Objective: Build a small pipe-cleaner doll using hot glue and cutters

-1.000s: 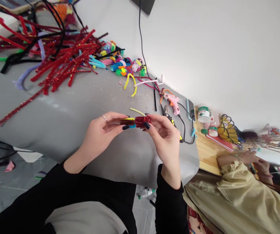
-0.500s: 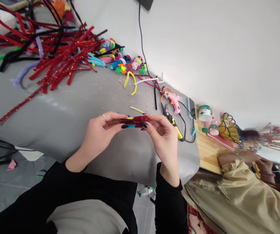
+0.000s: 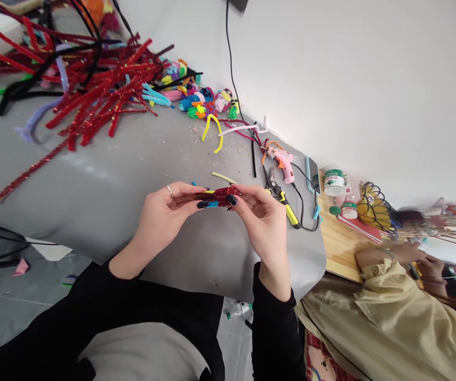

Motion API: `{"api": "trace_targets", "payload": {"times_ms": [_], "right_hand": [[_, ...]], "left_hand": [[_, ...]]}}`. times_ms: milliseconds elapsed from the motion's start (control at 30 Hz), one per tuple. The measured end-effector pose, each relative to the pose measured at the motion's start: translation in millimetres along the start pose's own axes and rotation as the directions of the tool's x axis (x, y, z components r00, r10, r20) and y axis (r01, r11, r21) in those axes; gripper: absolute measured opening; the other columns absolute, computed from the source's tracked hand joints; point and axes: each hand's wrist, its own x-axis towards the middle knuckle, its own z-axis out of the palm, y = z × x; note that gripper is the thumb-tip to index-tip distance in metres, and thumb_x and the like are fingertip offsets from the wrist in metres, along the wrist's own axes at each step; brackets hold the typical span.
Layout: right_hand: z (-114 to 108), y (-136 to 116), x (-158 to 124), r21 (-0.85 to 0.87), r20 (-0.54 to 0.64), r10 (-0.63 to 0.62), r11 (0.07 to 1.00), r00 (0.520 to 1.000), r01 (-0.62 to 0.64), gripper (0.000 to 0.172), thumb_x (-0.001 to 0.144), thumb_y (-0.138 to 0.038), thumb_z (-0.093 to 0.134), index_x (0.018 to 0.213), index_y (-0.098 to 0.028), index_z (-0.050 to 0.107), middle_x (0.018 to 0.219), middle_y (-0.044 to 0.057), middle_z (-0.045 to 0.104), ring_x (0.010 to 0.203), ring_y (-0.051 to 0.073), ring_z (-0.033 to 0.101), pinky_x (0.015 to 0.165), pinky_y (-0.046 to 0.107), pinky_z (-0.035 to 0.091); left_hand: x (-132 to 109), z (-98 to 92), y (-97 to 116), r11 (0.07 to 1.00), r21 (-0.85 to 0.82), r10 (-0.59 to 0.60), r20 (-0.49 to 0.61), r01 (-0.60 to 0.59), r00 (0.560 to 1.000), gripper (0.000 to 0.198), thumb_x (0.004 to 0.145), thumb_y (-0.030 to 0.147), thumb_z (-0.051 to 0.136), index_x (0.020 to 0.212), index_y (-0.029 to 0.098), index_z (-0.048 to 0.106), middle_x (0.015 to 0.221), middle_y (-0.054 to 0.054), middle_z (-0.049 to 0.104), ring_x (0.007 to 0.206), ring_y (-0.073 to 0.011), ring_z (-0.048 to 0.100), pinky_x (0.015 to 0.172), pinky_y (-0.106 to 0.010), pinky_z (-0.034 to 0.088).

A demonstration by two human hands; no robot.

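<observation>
Between my two hands is a small piece of red glittery pipe cleaner work (image 3: 223, 196), with bits of yellow and blue showing at its left part. My left hand (image 3: 168, 214) pinches its left end between thumb and fingers; a ring is on one finger. At the right end, the thumb and fingers of my right hand (image 3: 262, 214) are closed on the red part. The fingertips hide some of the piece. Beyond my hands, a short pale yellow pipe cleaner (image 3: 223, 177) and a bent yellow one (image 3: 212, 132) lie on the grey table (image 3: 124, 174).
Red glittery pipe cleaners (image 3: 104, 90) are heaped at the back left, near small colourful figures (image 3: 202, 100). Right of my hands lie yellow-handled pliers (image 3: 285, 203), a pink glue gun (image 3: 282, 163) with its cord, and a phone (image 3: 312, 174). A co-worker's sleeve (image 3: 402, 301) is farther right.
My right hand has shifted very slightly left, its thumb moving a little along the red piece. Both hands keep their hold.
</observation>
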Motion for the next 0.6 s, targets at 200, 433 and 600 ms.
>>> {"api": "trace_targets", "payload": {"times_ms": [200, 433, 600], "right_hand": [[2.6, 0.3, 0.9, 0.01, -0.002, -0.001, 1.0, 1.0, 0.001, 0.015, 0.088, -0.031, 0.084, 0.101, -0.024, 0.08, 0.1, 0.003, 0.085, 0.093, 0.018, 0.081, 0.089, 0.033, 0.068], [3.2, 1.7, 1.5, 0.027, -0.012, 0.012, 1.0, 1.0, -0.011, 0.014, 0.087, -0.03, 0.083, 0.1, -0.024, 0.08, 0.099, 0.003, 0.086, 0.092, 0.018, 0.08, 0.088, 0.032, 0.067], [3.0, 1.8, 1.4, 0.007, -0.021, 0.017, 1.0, 1.0, -0.017, 0.017, 0.086, -0.032, 0.085, 0.101, -0.024, 0.081, 0.099, 0.003, 0.085, 0.09, 0.018, 0.08, 0.089, 0.034, 0.067]], "left_hand": [[0.0, 1.2, -0.9, 1.0, -0.001, -0.006, -0.013, 0.006, 1.0, 0.033, 0.074, 0.042, 0.093, 0.093, 0.019, 0.081, 0.098, -0.008, 0.086, 0.094, -0.0259, 0.082, 0.091, -0.038, 0.068], [0.0, 1.9, 0.2, 1.0, 0.0, -0.013, -0.012, 0.013, 1.0, 0.034, 0.074, 0.044, 0.094, 0.093, 0.019, 0.08, 0.099, -0.009, 0.085, 0.095, -0.0262, 0.082, 0.091, -0.038, 0.068], [0.3, 3.1, 0.8, 1.0, -0.008, -0.022, -0.006, 0.022, 1.0, 0.035, 0.073, 0.044, 0.094, 0.093, 0.019, 0.08, 0.097, -0.008, 0.085, 0.095, -0.0264, 0.082, 0.092, -0.039, 0.068]]}}
